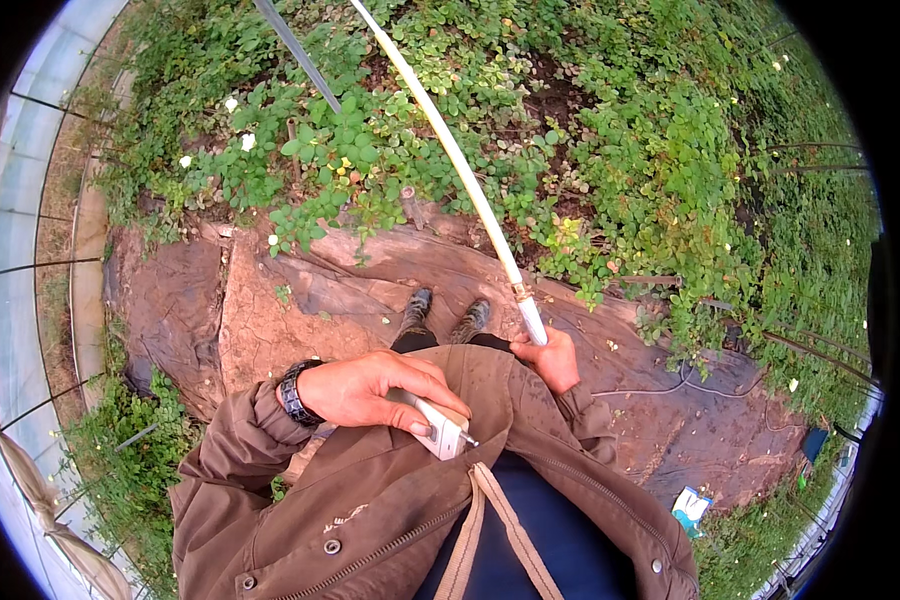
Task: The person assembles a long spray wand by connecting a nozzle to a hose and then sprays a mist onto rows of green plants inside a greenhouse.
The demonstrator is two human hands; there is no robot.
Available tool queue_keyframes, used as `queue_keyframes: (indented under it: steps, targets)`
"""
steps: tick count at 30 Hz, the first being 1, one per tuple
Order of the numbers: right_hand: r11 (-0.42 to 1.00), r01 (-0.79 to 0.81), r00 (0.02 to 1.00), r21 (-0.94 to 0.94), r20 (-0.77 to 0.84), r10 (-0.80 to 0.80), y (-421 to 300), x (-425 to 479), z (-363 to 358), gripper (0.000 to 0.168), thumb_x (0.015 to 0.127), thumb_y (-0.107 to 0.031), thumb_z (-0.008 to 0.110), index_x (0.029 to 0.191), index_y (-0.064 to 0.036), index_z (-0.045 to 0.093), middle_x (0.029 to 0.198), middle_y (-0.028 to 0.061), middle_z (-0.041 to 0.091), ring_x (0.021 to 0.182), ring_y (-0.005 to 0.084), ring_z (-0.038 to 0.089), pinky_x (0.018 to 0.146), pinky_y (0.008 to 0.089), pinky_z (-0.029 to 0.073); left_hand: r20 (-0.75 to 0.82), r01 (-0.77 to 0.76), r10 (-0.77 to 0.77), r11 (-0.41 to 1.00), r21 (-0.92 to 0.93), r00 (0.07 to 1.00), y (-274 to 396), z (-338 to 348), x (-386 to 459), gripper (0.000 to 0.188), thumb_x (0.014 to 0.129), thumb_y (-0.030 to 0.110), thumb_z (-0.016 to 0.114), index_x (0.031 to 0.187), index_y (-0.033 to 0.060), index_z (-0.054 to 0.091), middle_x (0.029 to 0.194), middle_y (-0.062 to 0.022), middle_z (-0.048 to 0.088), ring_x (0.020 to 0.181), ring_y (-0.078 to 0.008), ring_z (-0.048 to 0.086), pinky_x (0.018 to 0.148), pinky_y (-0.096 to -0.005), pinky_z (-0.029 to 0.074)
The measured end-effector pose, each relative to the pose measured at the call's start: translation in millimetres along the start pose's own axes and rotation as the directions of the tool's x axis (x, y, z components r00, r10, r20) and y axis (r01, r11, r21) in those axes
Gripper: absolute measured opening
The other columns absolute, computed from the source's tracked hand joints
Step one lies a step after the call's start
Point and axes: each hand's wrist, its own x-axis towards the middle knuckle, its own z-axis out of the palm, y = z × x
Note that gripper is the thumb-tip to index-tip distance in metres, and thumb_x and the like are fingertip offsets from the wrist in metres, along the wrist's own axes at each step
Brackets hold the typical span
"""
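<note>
My left hand (382, 391), with a dark watch on its wrist, holds a small white handheld device (444, 427) with a short metal tip against the front of the brown jacket (412, 487). In my right hand (551, 360) is the lower end of a long white pole (457, 161), gripped below a brass-coloured joint. The pole slants up and away over low leafy plants, and its far end runs out of the top of the view. Two beige straps (511, 525) hang over the dark blue clothing at my chest.
Rose-like bushes (667, 165) with white flowers spread ahead and to the right. My boots (418, 306) stand on dirty ground sheeting (330, 292). A grey metal post (300, 56), a wooden stake (412, 206), a thin hose (645, 391) and a white-and-teal packet (691, 510) are around. Plastic greenhouse walling (22, 225) curves along the left.
</note>
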Motion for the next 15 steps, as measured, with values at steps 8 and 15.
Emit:
queue_keyframes:
  steps: [8, 15]
  targets:
    - [0.988, 0.039, 0.999, -0.15, -0.001, -0.04, -9.4, -6.3, -3.7, 0.016, 0.07, -0.01, 0.078, 0.08, -0.003, 0.067, 0.068, 0.0037, 0.063, 0.061, 0.0116, 0.056, 0.057, 0.0303, 0.046, 0.023, -0.06, 0.06, 0.998, 0.021, 0.998, -5.0, 0.6, -0.5, 0.04, 0.089, 0.013, 0.067, 0.126, 0.0012, 0.06, 0.113, -0.0104, 0.063, 0.107, -0.0229, 0.056, 0.094, -0.0345, 0.043]
    - [0.993, 0.074, 0.997, -0.088, 0.012, -0.073, 4.2, 3.0, -3.1, 0.018, 0.068, -0.004, 0.078, 0.079, 0.001, 0.065, 0.071, 0.004, 0.064, 0.062, 0.011, 0.058, 0.057, 0.026, 0.048, 0.024, -0.108, 0.107, 0.993, 0.045, 0.994, -4.4, 4.9, -2.0, 0.04, 0.09, 0.017, 0.066, 0.125, -0.0005, 0.058, 0.114, -0.0114, 0.061, 0.107, -0.0218, 0.055, 0.095, -0.035, 0.043]
